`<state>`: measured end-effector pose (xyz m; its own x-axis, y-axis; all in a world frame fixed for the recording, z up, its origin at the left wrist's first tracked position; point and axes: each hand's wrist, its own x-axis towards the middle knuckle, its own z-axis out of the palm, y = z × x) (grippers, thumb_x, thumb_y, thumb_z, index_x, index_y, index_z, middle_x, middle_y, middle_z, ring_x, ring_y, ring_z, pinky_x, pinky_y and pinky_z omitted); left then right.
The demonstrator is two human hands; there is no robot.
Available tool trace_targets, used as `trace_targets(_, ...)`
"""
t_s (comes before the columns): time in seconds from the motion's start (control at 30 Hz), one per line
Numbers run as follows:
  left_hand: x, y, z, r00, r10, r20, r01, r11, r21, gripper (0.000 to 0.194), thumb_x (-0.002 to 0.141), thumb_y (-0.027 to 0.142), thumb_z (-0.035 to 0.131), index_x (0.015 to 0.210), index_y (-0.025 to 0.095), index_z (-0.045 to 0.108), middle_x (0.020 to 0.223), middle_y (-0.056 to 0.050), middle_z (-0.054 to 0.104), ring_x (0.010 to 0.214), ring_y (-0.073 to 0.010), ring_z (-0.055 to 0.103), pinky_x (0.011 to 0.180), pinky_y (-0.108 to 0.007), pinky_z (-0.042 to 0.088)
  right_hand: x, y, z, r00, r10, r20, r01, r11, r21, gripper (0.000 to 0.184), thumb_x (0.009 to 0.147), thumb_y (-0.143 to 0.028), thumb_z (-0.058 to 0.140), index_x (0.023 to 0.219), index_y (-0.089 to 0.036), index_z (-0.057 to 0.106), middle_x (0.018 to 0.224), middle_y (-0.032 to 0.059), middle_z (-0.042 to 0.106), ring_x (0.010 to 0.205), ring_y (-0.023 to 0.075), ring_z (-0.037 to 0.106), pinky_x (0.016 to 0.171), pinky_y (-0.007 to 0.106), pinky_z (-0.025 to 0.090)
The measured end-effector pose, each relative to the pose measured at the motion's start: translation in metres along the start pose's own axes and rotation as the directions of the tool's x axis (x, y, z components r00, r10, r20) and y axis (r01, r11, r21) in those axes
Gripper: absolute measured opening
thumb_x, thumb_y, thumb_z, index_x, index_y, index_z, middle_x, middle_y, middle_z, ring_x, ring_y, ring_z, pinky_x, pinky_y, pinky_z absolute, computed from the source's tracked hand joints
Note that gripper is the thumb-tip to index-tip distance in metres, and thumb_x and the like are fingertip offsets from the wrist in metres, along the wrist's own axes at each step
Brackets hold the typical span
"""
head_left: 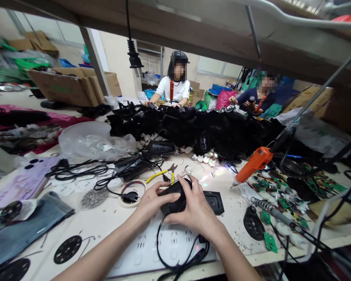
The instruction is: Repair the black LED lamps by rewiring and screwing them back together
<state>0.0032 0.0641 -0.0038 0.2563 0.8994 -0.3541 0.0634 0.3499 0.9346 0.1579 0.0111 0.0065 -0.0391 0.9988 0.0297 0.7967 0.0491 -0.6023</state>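
A black plastic device housing [173,198] is held between my two hands over the middle of the bench. My left hand [152,198] grips its left side, thumb across the top. Curled over its right side is my right hand [194,201], with fingers reaching past the far edge. A black cable [158,242] hangs below the housing and loops over a white power strip [140,253]. Just right of my right hand lies a black rectangular tray-like part [215,202]. Beyond the housing are yellow-handled cutting pliers [159,173]. The housing's underside is hidden.
An orange electric screwdriver [254,164] hangs at right, near green circuit boards [270,242]. At left are a tape roll [144,191], a heap of screws [93,198] and a purple box [23,181]. Black parts [175,128] are piled behind; two people sit beyond. A shelf beam [193,35] crosses overhead.
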Motion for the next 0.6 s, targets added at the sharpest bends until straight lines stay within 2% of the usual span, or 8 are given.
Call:
trace_targets(0.03, -0.001, 0.003, -0.002, 0.999, -0.026, 0.027, 0.029, 0.993, -0.117, 0.057, 0.060, 0.042, 0.080, 0.108, 0.017, 0.062, 0.096, -0.007, 0.071, 0.100, -0.0282, 0.065, 0.084, -0.034, 0.049, 0.001, -0.001, 0.000, 1.000, -0.010, -0.018, 0.010, 1.000, 0.024, 0.109, 0.055, -0.045, 0.085, 0.147, -0.033, 0.029, 0.152, 0.0123, 0.019, 0.144, 0.0361, 0.019, 0.112, 0.051, 0.031)
trace_targets(0.1, -0.002, 0.007, -0.007, 0.977, -0.120, 0.175, 0.178, 0.911, -0.372, 0.049, 0.071, 0.051, 0.071, 0.102, 0.014, 0.064, 0.100, -0.010, 0.071, 0.103, -0.0274, 0.064, 0.089, -0.034, 0.049, 0.001, -0.002, -0.003, 0.997, -0.059, -0.043, 0.063, 0.995, 0.081, 0.102, 0.058, -0.042, 0.083, 0.146, -0.036, 0.030, 0.151, 0.0096, 0.019, 0.145, 0.0339, 0.018, 0.113, 0.050, 0.030)
trace_targets(0.13, -0.002, 0.008, -0.009, 0.944, -0.170, 0.281, 0.289, 0.837, -0.464, 0.047, 0.077, 0.054, 0.065, 0.099, 0.013, 0.065, 0.099, -0.012, 0.072, 0.101, -0.0270, 0.065, 0.090, -0.035, 0.049, 0.001, -0.002, -0.004, 0.994, -0.099, -0.048, 0.104, 0.990, 0.099, 0.100, 0.059, -0.039, 0.082, 0.145, -0.036, 0.031, 0.151, 0.0087, 0.019, 0.145, 0.0335, 0.017, 0.113, 0.050, 0.030)
trace_targets(0.2, -0.002, 0.008, -0.010, 0.848, -0.250, 0.467, 0.494, 0.692, -0.526, 0.047, 0.085, 0.057, 0.055, 0.095, 0.012, 0.065, 0.090, -0.013, 0.073, 0.092, -0.0271, 0.069, 0.092, -0.039, 0.049, 0.000, -0.003, -0.007, 0.980, -0.191, -0.054, 0.196, 0.976, 0.093, 0.097, 0.058, -0.035, 0.082, 0.143, -0.035, 0.035, 0.151, 0.0088, 0.018, 0.145, 0.0346, 0.016, 0.113, 0.051, 0.030)
trace_targets(0.23, -0.002, 0.007, -0.009, 0.812, -0.268, 0.518, 0.551, 0.644, -0.530, 0.046, 0.087, 0.056, 0.053, 0.095, 0.012, 0.065, 0.086, -0.012, 0.073, 0.087, -0.0271, 0.069, 0.091, -0.042, 0.050, 0.000, -0.003, -0.008, 0.970, -0.235, -0.063, 0.239, 0.969, 0.068, 0.096, 0.058, -0.034, 0.082, 0.143, -0.034, 0.037, 0.151, 0.0095, 0.017, 0.144, 0.0357, 0.016, 0.113, 0.052, 0.030)
trace_targets(0.27, -0.002, 0.006, -0.008, 0.798, -0.273, 0.537, 0.574, 0.614, -0.542, 0.044, 0.089, 0.054, 0.051, 0.094, 0.013, 0.064, 0.084, -0.011, 0.073, 0.083, -0.0268, 0.070, 0.089, -0.044, 0.051, -0.002, -0.003, -0.008, 0.959, -0.272, -0.079, 0.275, 0.961, 0.034, 0.095, 0.058, -0.032, 0.082, 0.142, -0.032, 0.038, 0.151, 0.0102, 0.017, 0.143, 0.0367, 0.017, 0.113, 0.053, 0.030)
trace_targets(0.43, -0.002, 0.002, 0.005, 0.843, -0.234, 0.485, 0.520, 0.586, -0.621, 0.034, 0.092, 0.045, 0.053, 0.097, 0.013, 0.064, 0.080, -0.009, 0.073, 0.076, -0.0234, 0.070, 0.087, -0.042, 0.052, -0.010, -0.001, -0.010, 0.931, -0.342, -0.127, 0.330, 0.938, -0.110, 0.097, 0.060, -0.030, 0.081, 0.145, -0.034, 0.034, 0.153, 0.0098, 0.014, 0.141, 0.0385, 0.021, 0.111, 0.057, 0.031)
trace_targets(0.6, -0.003, -0.002, 0.011, 0.861, -0.254, 0.441, 0.502, 0.569, -0.651, 0.032, 0.089, 0.043, 0.058, 0.095, 0.012, 0.064, 0.081, -0.010, 0.074, 0.078, -0.0245, 0.071, 0.089, -0.042, 0.052, -0.017, 0.000, -0.011, 0.953, -0.279, -0.119, 0.267, 0.958, -0.106, 0.108, 0.058, -0.027, 0.083, 0.147, -0.040, 0.023, 0.155, 0.0062, 0.010, 0.142, 0.0371, 0.019, 0.112, 0.056, 0.032)
